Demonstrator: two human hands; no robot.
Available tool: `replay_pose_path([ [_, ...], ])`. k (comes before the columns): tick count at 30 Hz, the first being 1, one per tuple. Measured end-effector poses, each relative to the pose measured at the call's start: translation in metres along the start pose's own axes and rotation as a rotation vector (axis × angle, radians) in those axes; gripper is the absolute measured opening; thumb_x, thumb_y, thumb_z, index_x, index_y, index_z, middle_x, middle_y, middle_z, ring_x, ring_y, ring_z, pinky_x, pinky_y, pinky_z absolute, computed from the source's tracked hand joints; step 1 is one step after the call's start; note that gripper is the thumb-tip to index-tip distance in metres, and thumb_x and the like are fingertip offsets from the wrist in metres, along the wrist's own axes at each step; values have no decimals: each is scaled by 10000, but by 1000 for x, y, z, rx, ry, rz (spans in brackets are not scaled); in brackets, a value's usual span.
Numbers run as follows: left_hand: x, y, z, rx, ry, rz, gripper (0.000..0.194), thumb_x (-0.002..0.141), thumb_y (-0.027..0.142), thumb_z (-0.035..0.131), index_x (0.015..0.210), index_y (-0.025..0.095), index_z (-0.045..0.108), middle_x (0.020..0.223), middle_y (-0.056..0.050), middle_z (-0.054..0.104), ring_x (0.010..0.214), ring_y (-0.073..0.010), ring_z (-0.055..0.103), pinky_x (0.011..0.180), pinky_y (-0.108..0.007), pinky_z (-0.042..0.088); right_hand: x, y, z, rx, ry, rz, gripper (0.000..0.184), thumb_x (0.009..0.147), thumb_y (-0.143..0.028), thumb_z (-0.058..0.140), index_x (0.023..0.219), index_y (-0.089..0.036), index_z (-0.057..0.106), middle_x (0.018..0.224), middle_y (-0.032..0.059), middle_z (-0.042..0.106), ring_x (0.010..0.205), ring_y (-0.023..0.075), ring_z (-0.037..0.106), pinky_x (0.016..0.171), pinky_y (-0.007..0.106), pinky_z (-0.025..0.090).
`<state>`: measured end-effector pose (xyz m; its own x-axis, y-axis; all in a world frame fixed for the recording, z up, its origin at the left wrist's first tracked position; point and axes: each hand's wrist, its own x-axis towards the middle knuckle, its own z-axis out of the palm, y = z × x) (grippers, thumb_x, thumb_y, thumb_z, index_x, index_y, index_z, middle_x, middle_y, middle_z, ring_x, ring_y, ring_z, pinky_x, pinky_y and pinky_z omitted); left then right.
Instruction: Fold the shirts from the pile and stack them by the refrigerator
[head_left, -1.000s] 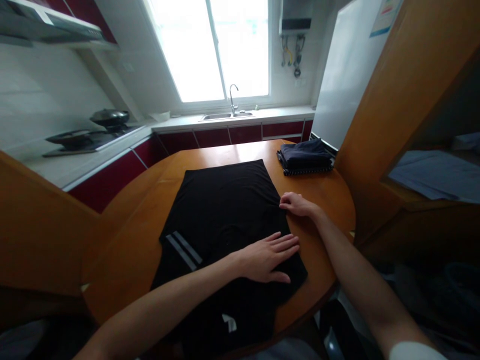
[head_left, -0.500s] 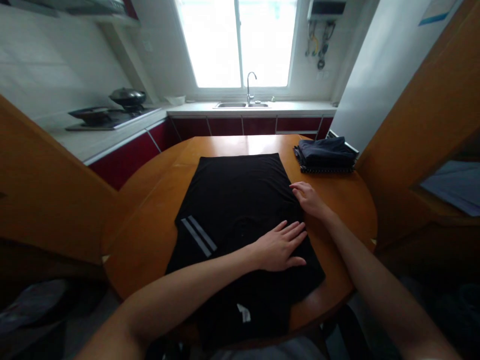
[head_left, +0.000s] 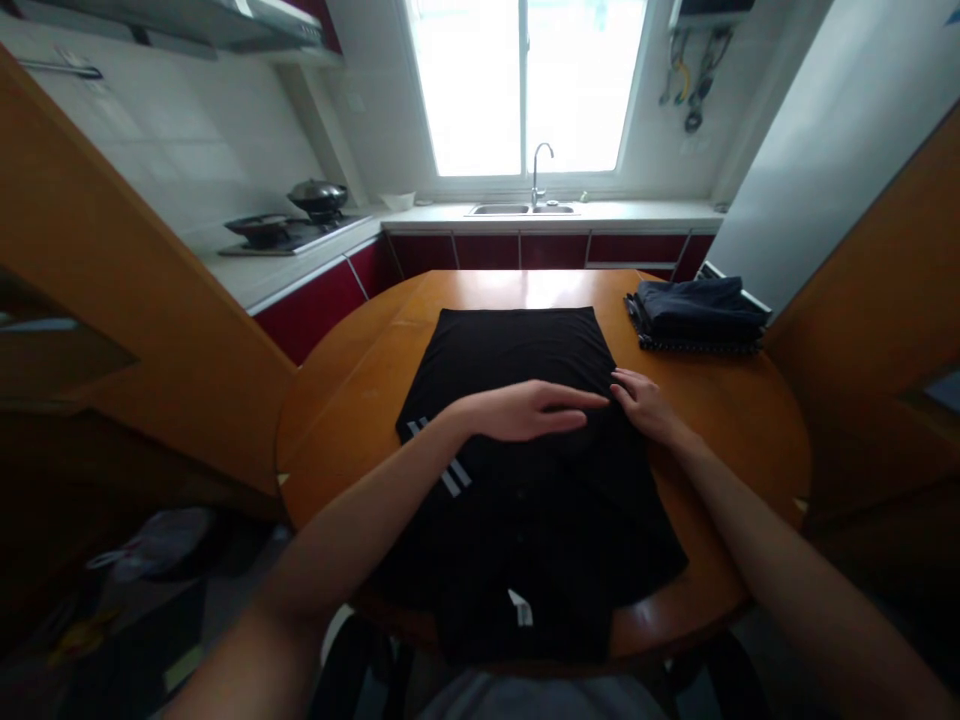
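A black shirt (head_left: 540, 520) with two grey stripes on its left side and a white label (head_left: 520, 608) near its neck is spread over the wooden table. My left hand (head_left: 525, 410) is over the middle of the shirt, fingers stretched toward its right edge. Whether it touches the cloth I cannot tell. My left forearm hides part of the stripes. At the shirt's right edge my right hand (head_left: 646, 406) rests with its fingers slightly bent and apart on the cloth, not visibly gripping it.
A stack of folded dark clothes (head_left: 697, 312) lies at the table's (head_left: 337, 400) back right. Beyond are a sink (head_left: 502, 210) under the window and a stove (head_left: 300, 235) with pans at the left. Orange wooden panels stand on both sides.
My left hand has moved away from me, up the shirt, from its lower right part to nearer my right hand. My right hand stays at the right edge. The view has shifted left.
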<state>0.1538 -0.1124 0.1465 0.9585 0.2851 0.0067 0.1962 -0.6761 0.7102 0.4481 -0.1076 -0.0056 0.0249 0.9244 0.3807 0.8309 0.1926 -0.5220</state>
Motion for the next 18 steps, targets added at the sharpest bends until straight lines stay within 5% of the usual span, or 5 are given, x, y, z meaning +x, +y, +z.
replay_pose_path([
  [4,-38,-41,-37,175,325,-229,470,1012,421,462,1418,206,560,1454,-42,578,1333,-244,532,1146,-393,374,2,-1,-4,27,110,94,441,960,-364,465,1269,-126,669,1335,168,652,1267,282,591,1124,467,423],
  [9,-79,-121,-30,367,558,-499,423,960,358,505,1281,116,639,1347,-141,631,1275,-253,566,1120,-378,394,-1,-11,-4,26,147,98,430,943,-324,451,1227,-110,692,1332,172,652,1277,282,578,1137,452,407],
  [12,-98,-146,-21,395,598,-549,383,921,387,545,1158,124,691,1177,-134,664,1082,-230,637,996,-350,480,-3,-18,-3,13,150,44,403,934,-315,461,1196,-123,700,1288,164,672,1230,279,597,1108,445,427],
  [18,-117,-151,-27,346,535,-606,316,858,465,586,930,179,699,929,-69,676,832,-196,626,777,-308,498,-12,-45,-16,-60,65,-11,242,898,-358,536,867,-190,707,893,109,703,868,254,636,819,384,495],
])
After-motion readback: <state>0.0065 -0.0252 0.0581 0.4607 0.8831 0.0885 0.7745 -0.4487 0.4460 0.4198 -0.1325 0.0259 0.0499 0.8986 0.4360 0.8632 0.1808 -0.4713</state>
